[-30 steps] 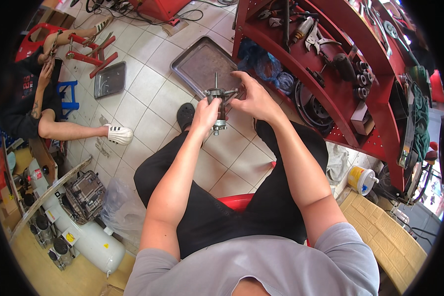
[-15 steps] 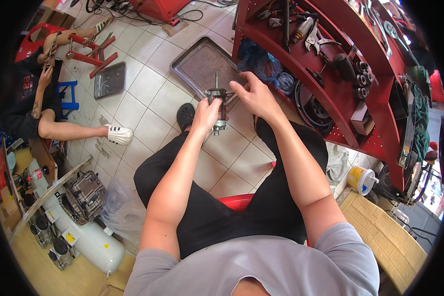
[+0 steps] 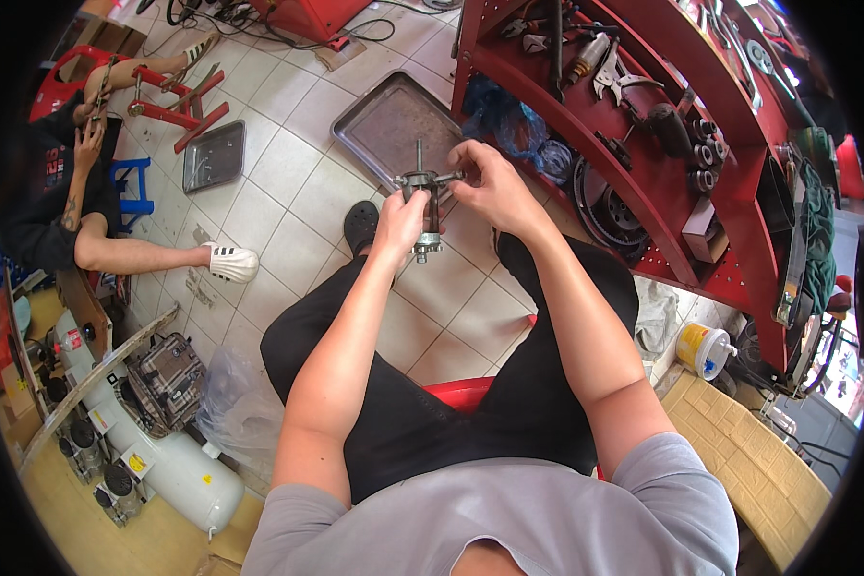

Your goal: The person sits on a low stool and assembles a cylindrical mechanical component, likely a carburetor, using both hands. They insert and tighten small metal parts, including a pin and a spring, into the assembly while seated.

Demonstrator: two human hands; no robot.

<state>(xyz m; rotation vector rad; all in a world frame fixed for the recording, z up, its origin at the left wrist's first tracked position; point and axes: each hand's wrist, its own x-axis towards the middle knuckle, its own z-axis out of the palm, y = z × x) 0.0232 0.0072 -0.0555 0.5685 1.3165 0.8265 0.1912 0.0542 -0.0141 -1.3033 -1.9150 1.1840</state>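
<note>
**Gripping a metal part over the lap**

Holding a grey metal shaft assembly with crossbar (image 3: 424, 206) upright above the knees: left hand (image 3: 400, 219) wrapped round its body, right hand (image 3: 490, 184) pinching the crossbar's right end. Far behind, a flat grey metal tray (image 3: 379, 120) on the tiled floor; red tool shelf (image 3: 643, 125) right.

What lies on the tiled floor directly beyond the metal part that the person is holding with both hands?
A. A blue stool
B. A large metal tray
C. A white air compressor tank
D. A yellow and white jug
B: the large metal tray lies flat on the tiles just past the metal part, which the left hand and the right hand hold between them.
</note>
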